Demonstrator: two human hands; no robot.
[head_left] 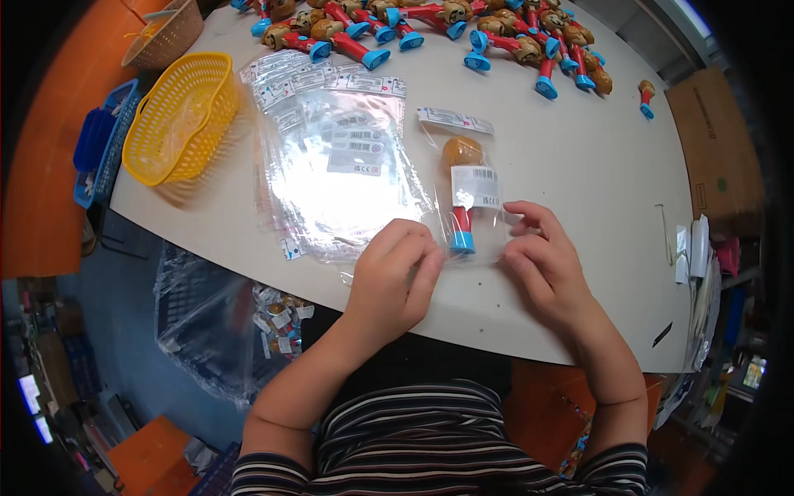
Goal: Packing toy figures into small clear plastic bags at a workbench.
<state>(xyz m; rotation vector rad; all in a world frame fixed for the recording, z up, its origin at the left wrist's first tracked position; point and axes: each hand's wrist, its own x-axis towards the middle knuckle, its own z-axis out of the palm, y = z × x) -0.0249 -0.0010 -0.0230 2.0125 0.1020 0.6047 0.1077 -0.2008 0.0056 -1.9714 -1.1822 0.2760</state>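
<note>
A clear plastic bag [495, 227] lies on the table in front of me, its printed header pointing away. Inside is a toy with a brown head [461, 151], a red stem and a blue base [462, 242]; a white label [475, 187] covers its middle. My left hand [394, 277] is closed, fingers curled on the bag's lower left edge. At the right edge, my right hand [547, 263] has thumb and fingers apart, the fingertips touching or very near the plastic. Left of this bag lies a spread stack of flat clear bags [331, 198], reaching under my left hand.
Several unbagged red and blue toys [430, 16] are heaped at the table's far side; one toy [646, 99] lies alone at far right. A yellow basket [178, 120] stands at left beside a blue basket [107, 145]. A cardboard box [715, 149] borders the right edge. Bagged toys [281, 322] sit below the table.
</note>
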